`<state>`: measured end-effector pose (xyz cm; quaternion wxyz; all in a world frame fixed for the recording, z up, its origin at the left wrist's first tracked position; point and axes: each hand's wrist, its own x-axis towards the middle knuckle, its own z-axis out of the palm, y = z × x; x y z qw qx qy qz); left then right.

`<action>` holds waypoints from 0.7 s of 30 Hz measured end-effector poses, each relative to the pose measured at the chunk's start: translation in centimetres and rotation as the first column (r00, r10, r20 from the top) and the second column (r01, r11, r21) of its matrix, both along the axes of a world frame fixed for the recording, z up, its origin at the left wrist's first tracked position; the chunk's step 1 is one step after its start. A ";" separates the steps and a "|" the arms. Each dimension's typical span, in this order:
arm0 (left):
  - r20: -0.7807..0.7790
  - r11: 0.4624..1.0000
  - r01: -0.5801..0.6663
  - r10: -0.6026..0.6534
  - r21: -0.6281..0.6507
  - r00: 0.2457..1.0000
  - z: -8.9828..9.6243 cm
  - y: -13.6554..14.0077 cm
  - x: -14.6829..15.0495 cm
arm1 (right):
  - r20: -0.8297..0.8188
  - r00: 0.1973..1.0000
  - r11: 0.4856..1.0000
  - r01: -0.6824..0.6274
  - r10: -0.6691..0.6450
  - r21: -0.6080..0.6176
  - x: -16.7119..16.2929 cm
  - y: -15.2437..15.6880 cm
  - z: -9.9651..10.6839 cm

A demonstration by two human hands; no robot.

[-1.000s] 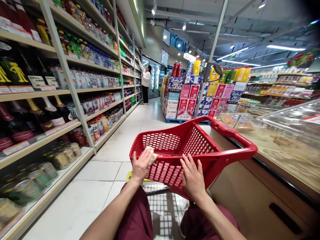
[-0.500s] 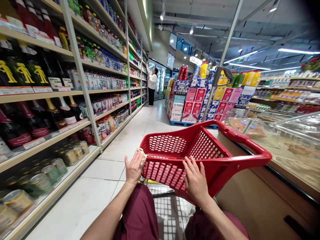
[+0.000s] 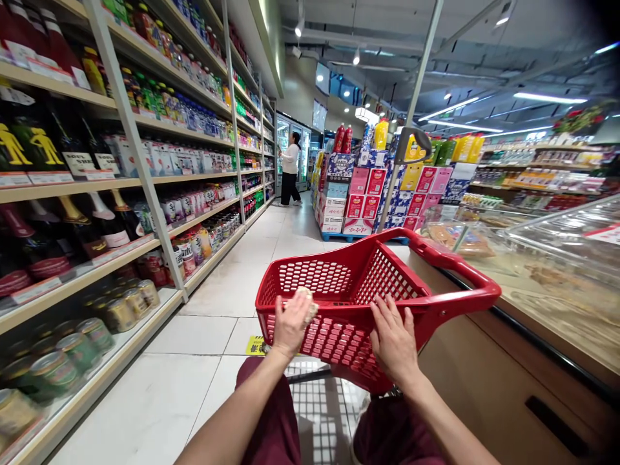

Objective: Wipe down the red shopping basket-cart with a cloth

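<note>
A red plastic shopping cart stands in front of me, its perforated basket seen from the side and its handle toward the right. My left hand presses a crumpled cream-coloured cloth on the near rim, left of the middle. The cloth shows past the fingertips; the palm side is hidden. Farther right, my right hand lies against the near side of the basket with fingers stretched over the rim and nothing visible in it.
Shelves of bottles and cans line the left. A glass-covered food counter flanks the cart on the right. Stacked drink boxes stand ahead beside a grey post. Down the aisle is a person in a white top.
My left hand and the cloth have slid right along the rim, away from the front corner. The view has shifted slightly. The distant person has lowered an arm and stepped.
</note>
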<state>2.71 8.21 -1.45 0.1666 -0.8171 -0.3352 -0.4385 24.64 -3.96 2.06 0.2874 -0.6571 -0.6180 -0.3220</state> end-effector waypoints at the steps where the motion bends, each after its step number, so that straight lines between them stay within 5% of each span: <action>1: -0.028 0.998 0.059 -0.059 0.020 0.998 0.4 -0.3 0.9 | 0.007 1.000 1.000 -0.009 0.009 -0.005 0.0 0.0 0.2; 7: 0.032 1.000 -0.019 0.020 -0.011 0.999 1.1 -0.7 1.4 | -0.023 0.994 0.994 0.110 -0.110 -0.011 2.1 -0.8 0.8; 13: -0.063 0.984 0.179 -0.179 0.001 0.982 1.7 -2.3 7.0 | 0.013 0.998 0.998 0.066 -0.066 -0.014 2.6 -1.4 0.3; 19: -0.053 0.996 0.085 -0.087 -0.033 0.995 1.6 -1.1 3.9 | -0.006 0.986 0.986 0.166 -0.166 0.033 5.8 -3.4 0.7; 21: -0.037 0.994 0.097 -0.099 -0.058 0.994 1.8 -1.4 4.9 | -0.001 0.984 0.983 0.177 -0.177 0.046 6.0 -3.7 0.8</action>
